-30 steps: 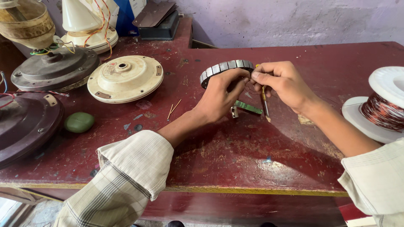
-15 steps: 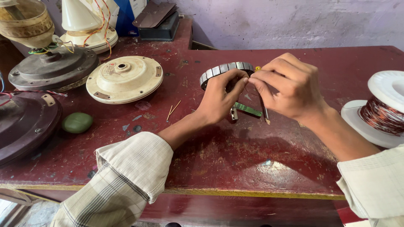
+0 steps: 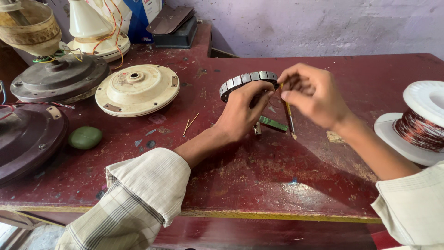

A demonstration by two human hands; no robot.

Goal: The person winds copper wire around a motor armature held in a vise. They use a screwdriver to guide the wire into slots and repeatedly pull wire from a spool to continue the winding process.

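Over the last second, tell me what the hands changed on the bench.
The right hand closed in over the ring-shaped metal stator core, fingers curling at its rim, thin tool kept in its grip. The left hand kept holding the core tilted up. Cream fan cover and copper wire spool stayed put.

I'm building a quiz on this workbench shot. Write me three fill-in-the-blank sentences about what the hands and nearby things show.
1. The left hand holds a ring-shaped metal stator core tilted up on its ____.
2. The right hand pinches a thin stick-like tool that points ____ toward the table.
3. The spool at the right edge is wound with ____-coloured wire.

Missing words: edge; down; copper
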